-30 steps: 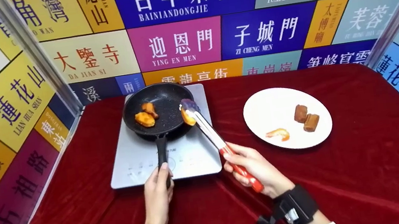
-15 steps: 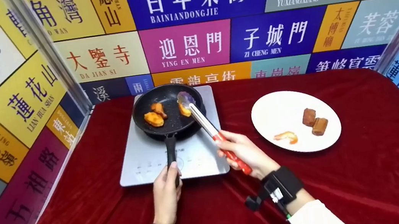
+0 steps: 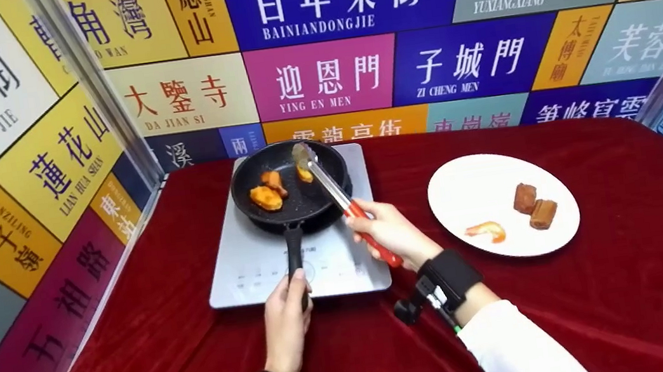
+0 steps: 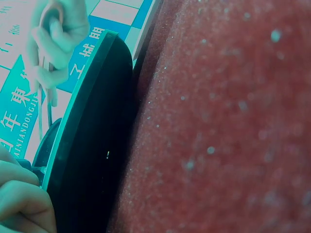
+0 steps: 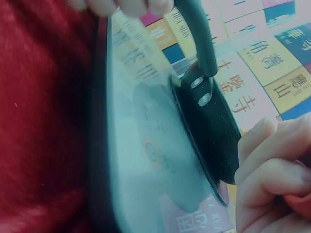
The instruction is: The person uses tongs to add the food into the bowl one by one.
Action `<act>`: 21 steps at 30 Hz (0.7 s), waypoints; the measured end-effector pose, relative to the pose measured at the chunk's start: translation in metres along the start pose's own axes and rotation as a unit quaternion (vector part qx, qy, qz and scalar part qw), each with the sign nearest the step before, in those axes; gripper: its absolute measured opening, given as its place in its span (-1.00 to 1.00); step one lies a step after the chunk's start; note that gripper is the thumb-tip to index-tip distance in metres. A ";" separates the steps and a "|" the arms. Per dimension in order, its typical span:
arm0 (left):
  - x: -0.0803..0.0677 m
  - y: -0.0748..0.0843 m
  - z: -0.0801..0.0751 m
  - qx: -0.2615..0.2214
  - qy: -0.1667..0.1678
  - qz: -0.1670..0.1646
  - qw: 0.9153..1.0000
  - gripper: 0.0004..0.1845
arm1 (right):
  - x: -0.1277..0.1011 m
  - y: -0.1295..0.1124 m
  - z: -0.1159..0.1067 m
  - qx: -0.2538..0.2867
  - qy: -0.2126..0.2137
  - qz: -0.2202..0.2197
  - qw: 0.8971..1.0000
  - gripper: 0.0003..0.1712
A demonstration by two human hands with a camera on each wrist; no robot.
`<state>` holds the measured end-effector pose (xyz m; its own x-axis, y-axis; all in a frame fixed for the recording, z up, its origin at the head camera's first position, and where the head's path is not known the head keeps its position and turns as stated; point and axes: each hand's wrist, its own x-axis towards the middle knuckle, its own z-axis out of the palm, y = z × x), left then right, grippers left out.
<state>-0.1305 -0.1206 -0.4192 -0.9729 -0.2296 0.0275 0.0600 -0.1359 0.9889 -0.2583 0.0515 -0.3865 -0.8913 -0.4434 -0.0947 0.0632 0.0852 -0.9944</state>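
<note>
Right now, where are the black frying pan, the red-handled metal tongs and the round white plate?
black frying pan (image 3: 302, 206): head view, speckled inner floor.
red-handled metal tongs (image 3: 332, 187): head view, metal arms.
round white plate (image 3: 473, 193): head view, bare surface.

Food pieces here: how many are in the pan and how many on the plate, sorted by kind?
Orange pieces in the frying pan: 3, one at the tongs' tips
Brown chunks on the white plate: 2
Shrimp on the plate: 1
Total: 6
</note>
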 end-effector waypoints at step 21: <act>0.001 0.000 -0.002 -0.010 0.004 0.009 1.000 -0.53 | 0.042 -0.029 0.008 -0.120 -0.019 0.041 0.992 -0.55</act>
<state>-0.1315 -0.1228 -0.4192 -0.9697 -0.2404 0.0436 0.0816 -0.1504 0.9853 -0.2936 0.0229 -0.3625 -0.8693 -0.4596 -0.1818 0.0226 0.3305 -0.9435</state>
